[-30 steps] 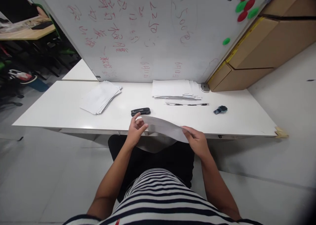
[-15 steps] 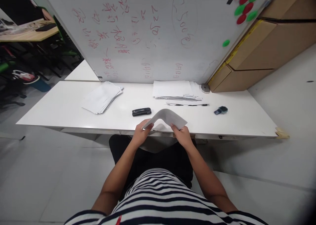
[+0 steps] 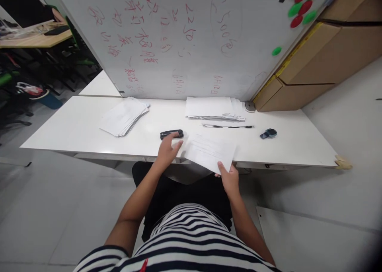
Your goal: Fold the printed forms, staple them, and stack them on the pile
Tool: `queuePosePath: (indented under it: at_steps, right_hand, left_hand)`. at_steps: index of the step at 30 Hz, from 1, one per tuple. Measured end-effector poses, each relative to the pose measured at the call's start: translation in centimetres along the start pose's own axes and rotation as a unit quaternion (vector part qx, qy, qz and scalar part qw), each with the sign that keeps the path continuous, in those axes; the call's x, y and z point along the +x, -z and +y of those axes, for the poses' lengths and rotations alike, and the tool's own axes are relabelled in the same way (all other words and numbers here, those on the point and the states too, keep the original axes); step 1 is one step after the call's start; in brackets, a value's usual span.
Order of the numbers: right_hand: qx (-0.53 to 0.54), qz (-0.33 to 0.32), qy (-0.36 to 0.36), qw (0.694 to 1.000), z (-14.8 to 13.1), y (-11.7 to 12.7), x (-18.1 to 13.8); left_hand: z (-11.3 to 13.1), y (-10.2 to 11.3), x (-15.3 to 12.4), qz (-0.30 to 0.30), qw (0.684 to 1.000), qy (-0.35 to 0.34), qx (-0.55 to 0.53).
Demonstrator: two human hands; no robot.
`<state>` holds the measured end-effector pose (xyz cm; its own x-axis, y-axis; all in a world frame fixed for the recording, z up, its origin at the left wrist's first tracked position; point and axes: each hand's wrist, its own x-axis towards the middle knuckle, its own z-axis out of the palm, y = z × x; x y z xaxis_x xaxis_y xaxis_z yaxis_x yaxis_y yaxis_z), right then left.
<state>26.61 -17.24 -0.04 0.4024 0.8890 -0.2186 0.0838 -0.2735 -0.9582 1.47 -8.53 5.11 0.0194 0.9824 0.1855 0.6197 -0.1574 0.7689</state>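
Observation:
My right hand (image 3: 228,177) pinches the near corner of a white sheet of paper (image 3: 210,152) that lies tilted over the front edge of the white table (image 3: 74,129). My left hand (image 3: 167,152) has let go of the sheet and hovers with fingers stretched out just short of a black stapler (image 3: 171,134), which lies flat on the table to the left of the sheet. I cannot tell if the fingertips touch the stapler.
A fanned stack of paper (image 3: 123,115) lies at the left. A neater stack (image 3: 213,107) sits against the whiteboard (image 3: 185,37), with a pen (image 3: 227,126) in front. A small dark-blue object (image 3: 267,134) lies right. Cardboard boxes (image 3: 322,57) stand at the far right.
The sheet, held bent between both hands, now lies flatter on the table. My left hand released it and moved up toward the stapler. My right hand slid down to the sheet's near corner.

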Motion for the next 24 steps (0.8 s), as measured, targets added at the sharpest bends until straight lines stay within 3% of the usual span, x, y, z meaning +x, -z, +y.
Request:
queuePosePath:
  at_steps: [3, 6, 14, 24]
  right_hand:
    - [0.045, 0.008, -0.019, 0.999, 0.8, 0.6, 0.2]
    - [0.093, 0.005, -0.023, 0.995, 1.1, 0.9, 0.4]
    - [0.156, -0.03, -0.043, 0.986, 0.0, 0.3, 0.3]
    - [0.143, -0.068, -0.053, 0.986, 0.6, -0.9, 0.5]
  left_hand:
    - [-2.2, -0.3, 3.3, 0.002, 0.977, -0.032, 0.212]
    - [-4.0, -0.7, 5.2, -0.029, 0.959, -0.016, 0.282]
    - [-5.5, 0.0, 4.7, -0.087, 0.968, -0.108, 0.209]
    - [-5.0, 0.0, 3.7, -0.107, 0.969, -0.124, 0.186]
